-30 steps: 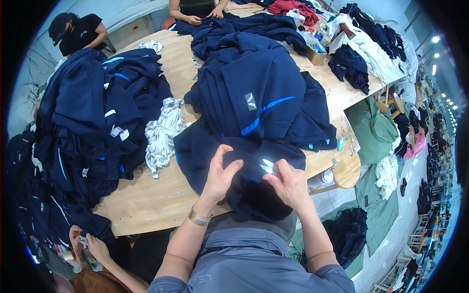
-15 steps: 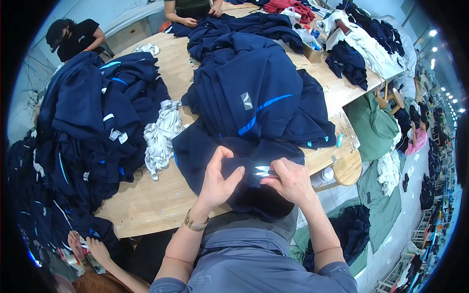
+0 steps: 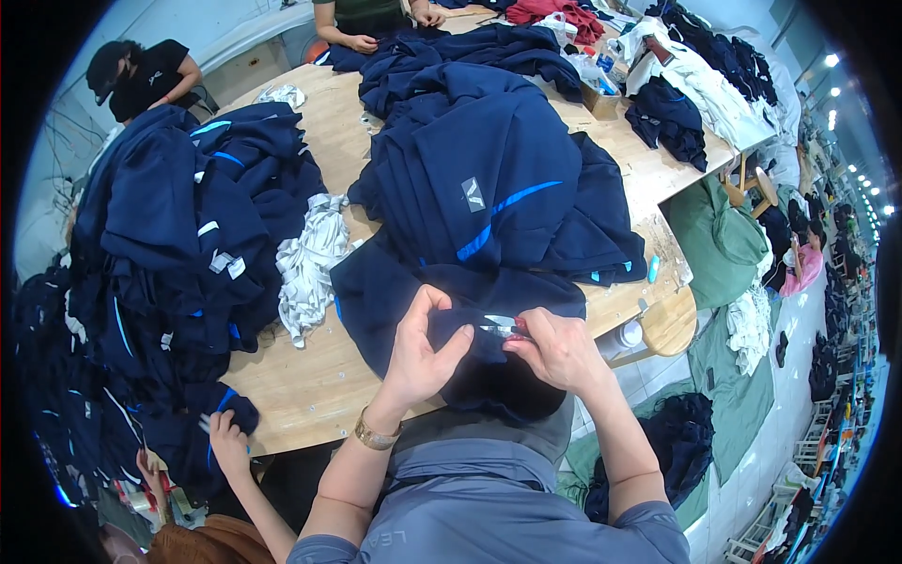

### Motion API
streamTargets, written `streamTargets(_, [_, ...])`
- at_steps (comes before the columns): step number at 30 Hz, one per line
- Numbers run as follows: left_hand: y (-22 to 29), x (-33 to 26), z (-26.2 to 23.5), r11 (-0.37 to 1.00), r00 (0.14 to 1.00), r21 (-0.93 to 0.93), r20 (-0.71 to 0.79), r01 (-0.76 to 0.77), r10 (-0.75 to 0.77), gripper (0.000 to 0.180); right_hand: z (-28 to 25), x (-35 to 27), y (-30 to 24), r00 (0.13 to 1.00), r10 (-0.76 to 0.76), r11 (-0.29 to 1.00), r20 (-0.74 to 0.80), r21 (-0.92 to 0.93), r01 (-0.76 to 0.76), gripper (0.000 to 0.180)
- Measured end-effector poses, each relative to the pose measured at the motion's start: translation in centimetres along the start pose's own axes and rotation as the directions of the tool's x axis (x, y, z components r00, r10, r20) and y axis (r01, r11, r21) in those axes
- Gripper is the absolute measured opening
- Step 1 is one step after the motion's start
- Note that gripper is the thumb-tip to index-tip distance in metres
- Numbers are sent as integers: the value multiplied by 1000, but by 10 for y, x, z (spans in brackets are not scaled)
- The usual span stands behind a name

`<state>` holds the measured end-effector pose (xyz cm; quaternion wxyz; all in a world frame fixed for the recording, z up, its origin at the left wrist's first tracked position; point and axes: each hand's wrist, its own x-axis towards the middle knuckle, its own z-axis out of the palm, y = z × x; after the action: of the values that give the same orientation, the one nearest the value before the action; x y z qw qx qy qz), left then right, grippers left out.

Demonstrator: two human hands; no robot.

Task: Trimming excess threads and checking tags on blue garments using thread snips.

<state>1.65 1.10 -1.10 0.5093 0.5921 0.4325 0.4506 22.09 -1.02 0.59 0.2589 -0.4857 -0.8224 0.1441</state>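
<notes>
Fingers curled round a fold of a navy garment point(image 3: 489, 371), my left hand point(image 3: 423, 343) holds the cloth at the table's near edge, thumb on top. My right hand point(image 3: 559, 348) is closed on small thread snips point(image 3: 500, 324). The bright blades point left, over the cloth and close to my left thumb. Whether they touch a thread is too small to tell. The garment's lower part hangs over the near edge towards my lap.
A big navy heap point(image 3: 479, 150) with blue stripes lies ahead on the wooden table point(image 3: 291, 395). To the left are another navy pile point(image 3: 160, 216) and bunched white strips point(image 3: 310, 263). A stool point(image 3: 669, 324) stands right. Co-workers' hands point(image 3: 228, 442) handle cloth at lower left.
My hands hold nearly the same place; the snips have shifted slightly left. At lower left, a co-worker's hand has moved up and right, bringing navy cloth onto the table corner.
</notes>
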Motion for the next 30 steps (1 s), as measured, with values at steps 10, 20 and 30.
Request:
streamTargets(10, [0, 4, -1, 999, 999, -28, -27, 23, -23, 21, 7, -9, 11, 982, 55, 974, -180, 225, -13, 28])
streamTargets(20, [17, 4, 10, 993, 997, 96, -40, 64, -61, 19, 45, -2, -17, 884, 232, 922, -405, 381, -67, 29])
streamTargets(30, [-4, 13, 2, 999, 993, 16, -115, -33, 34, 19, 39, -16, -21, 866, -413, 876, -282, 139, 463, 31])
